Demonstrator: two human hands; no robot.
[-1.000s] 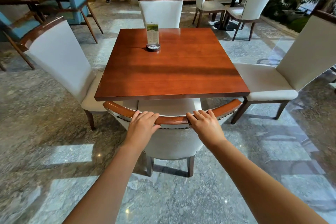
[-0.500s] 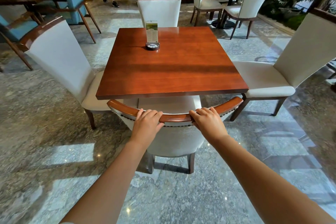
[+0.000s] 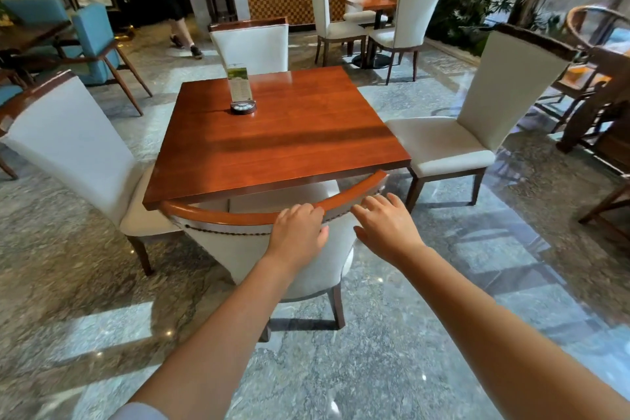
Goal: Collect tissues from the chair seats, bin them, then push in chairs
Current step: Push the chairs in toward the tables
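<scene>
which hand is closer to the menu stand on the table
Left. The left hand grips the near chair's top rail, more directly below the menu stand; the right hand hovers farther right.

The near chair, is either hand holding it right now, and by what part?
The left hand holds the near chair by its wooden top rail, fingers curled over it. The right hand is open beside the rail, gripping nothing.
</scene>
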